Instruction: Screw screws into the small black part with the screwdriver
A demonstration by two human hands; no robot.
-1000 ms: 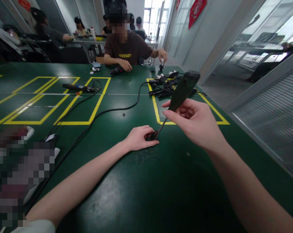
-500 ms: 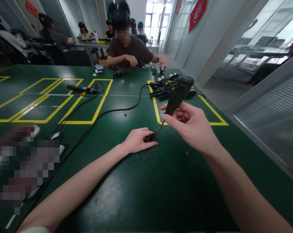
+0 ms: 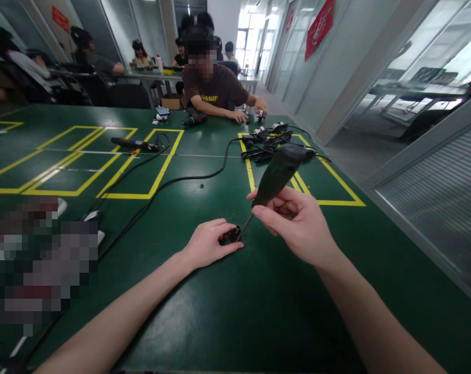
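Observation:
My right hand [image 3: 298, 223] grips a screwdriver [image 3: 276, 174] with a dark green handle, tilted so that its thin shaft points down and to the left. The shaft's tip meets or lies right beside a small black part [image 3: 234, 234] on the table. My left hand [image 3: 210, 241] pinches that part between thumb and fingers, resting low on the green tabletop [image 3: 204, 311]. The part has a short round metal-looking piece standing up; its exact kind is too small to tell.
A pile of black parts and cables [image 3: 269, 143] lies in a yellow-taped area beyond my right hand. A black cable [image 3: 181, 178] crosses the table. A corded tool [image 3: 136, 144] lies further left, pixelated items [image 3: 60, 270] nearer. Opposite sits a co-worker [image 3: 220, 91] near a drill [image 3: 195, 119].
Both my hands, with the screwdriver and the small black part, have shifted slightly left and nearer to me. The co-worker's hand has come down to the table.

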